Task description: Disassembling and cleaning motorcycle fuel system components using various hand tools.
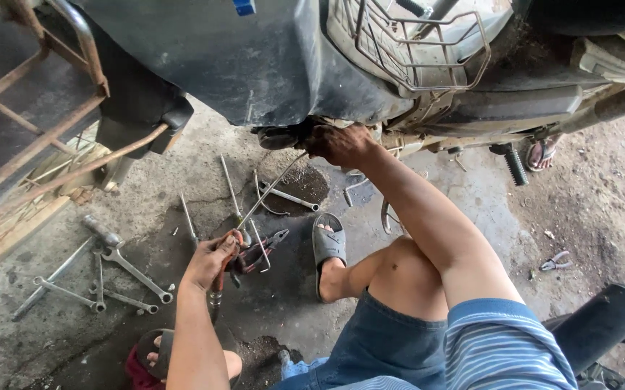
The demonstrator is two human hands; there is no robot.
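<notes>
While a motorbike point(269, 65) is worked on from a crouch on an oil-stained concrete floor point(471, 209), tools are seen scattered below it.

At about seven o'clock, the left hand point(211, 261) is closed around the red handle of a tool point(227, 263), held just above the floor beside red-handled pliers point(265, 249). At twelve o'clock, the right hand point(337, 143) is pressed up under the motorbike's belly; whether its fingers are curled on anything cannot be told. A thin cable point(272, 188) is stretched between the two hands. Spanners point(135, 271) are laid out at nine o'clock, well apart from the hands. A grey sandal point(328, 242) is worn on the foot near centre.
</notes>
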